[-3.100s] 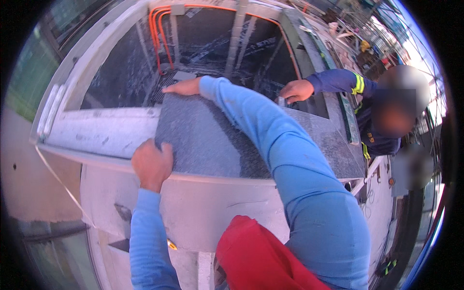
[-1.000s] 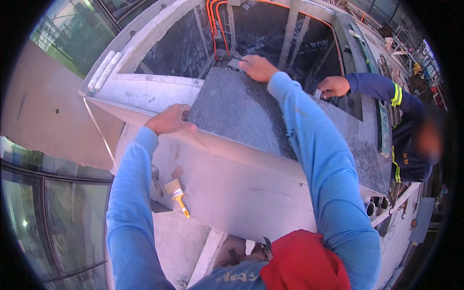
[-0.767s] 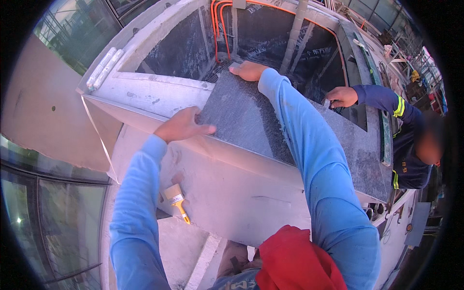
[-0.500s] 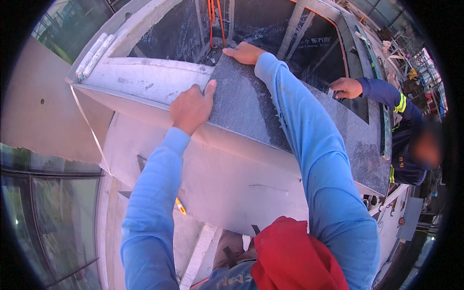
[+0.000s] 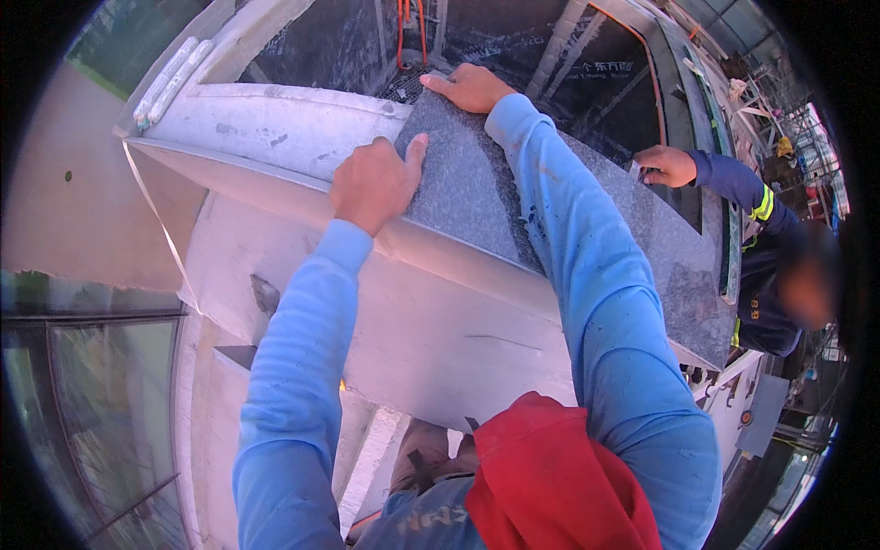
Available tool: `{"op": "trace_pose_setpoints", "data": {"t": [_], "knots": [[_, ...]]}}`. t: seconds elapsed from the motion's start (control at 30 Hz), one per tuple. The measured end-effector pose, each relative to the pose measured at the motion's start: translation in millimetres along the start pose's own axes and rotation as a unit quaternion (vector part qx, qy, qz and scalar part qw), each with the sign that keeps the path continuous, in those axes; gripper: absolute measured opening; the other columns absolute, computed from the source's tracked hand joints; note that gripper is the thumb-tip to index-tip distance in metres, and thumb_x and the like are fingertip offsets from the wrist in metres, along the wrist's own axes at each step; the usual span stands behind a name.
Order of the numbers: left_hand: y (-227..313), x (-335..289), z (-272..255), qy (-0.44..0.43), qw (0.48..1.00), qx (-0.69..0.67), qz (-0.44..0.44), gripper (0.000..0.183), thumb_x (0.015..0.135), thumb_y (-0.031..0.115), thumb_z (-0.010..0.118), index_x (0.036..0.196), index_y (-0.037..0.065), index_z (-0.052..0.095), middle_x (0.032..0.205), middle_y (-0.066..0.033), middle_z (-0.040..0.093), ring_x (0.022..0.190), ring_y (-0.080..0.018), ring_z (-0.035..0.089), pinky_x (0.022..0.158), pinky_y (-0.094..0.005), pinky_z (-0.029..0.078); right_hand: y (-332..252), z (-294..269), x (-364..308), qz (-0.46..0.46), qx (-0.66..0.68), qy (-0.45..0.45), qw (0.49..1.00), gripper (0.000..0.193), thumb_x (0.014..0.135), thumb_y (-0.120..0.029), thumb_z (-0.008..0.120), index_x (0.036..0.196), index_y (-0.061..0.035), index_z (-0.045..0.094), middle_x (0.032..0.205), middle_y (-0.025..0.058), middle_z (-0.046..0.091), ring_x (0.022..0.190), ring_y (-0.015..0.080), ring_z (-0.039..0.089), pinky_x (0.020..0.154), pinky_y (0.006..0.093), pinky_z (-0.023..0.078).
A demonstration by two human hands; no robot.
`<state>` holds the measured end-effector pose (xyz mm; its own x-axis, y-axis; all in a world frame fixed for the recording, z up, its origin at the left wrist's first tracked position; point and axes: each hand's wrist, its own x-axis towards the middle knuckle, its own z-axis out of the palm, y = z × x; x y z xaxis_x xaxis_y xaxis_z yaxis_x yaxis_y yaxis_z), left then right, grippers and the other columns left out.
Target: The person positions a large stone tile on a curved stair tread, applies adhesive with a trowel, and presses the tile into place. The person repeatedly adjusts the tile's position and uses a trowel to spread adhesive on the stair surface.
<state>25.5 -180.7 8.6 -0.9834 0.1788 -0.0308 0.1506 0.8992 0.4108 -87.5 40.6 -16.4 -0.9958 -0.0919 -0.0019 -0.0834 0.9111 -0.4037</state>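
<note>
A dark grey stone slab lies along the top of a pale ledge. My left hand is closed at its left end, fingers curled down and thumb pointing up along the edge. At the far left corner, my right hand grips the slab, with the thumb on the corner and the fingers over the far edge, partly hidden. My right sleeve covers some of the stone. To the right, a co-worker's hand holds the far edge of the grey stone by a small pale piece I cannot make out.
Beyond the ledge opens a dark-lined pit with an orange cord hanging in it. Two white tubes lie at the ledge's left end. A green-edged level rests at the right. A pale strap hangs from the left corner.
My left hand has shifted slightly right and up along the slab's end. My right hand keeps its grip at the far corner. The view has tilted a little.
</note>
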Motion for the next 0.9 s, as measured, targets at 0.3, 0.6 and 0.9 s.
{"op": "trace_pose_setpoints", "data": {"t": [0.3,0.6,0.9], "knots": [[-1,-2,-3,0.010,1.000,0.013,-0.002,0.060,0.093,0.052,0.055,0.094,-0.005,0.070,0.095,-0.0313,0.069,0.092,-0.0465,0.068,0.085,-0.0513,0.053,3,5,8,-0.010,-0.007,0.015,1.000,0.098,0.087,-0.082,0.040,0.100,0.0093,0.073,0.105,0.0334,0.068,0.103,0.0480,0.065,0.094,0.0509,0.050],[-1,0,0,0.013,1.000,0.013,-0.004,0.056,0.091,0.047,0.054,0.091,-0.006,0.071,0.092,-0.0318,0.069,0.090,-0.0466,0.068,0.086,-0.0519,0.053,9,11,14,0.009,-0.006,0.031,0.999,0.096,0.088,-0.080,0.041,0.107,0.0091,0.071,0.113,0.0332,0.066,0.108,0.0473,0.064,0.097,0.0507,0.049],[3,0,-5,0.015,1.000,0.018,-0.005,0.054,0.087,0.046,0.059,0.091,-0.006,0.072,0.092,-0.0295,0.071,0.089,-0.0444,0.070,0.084,-0.0494,0.054,9,12,12,0.035,0.001,0.015,0.999,0.098,0.089,-0.081,0.038,0.117,0.0078,0.068,0.120,0.0300,0.065,0.114,0.0466,0.061,0.098,0.0481,0.047]]}}
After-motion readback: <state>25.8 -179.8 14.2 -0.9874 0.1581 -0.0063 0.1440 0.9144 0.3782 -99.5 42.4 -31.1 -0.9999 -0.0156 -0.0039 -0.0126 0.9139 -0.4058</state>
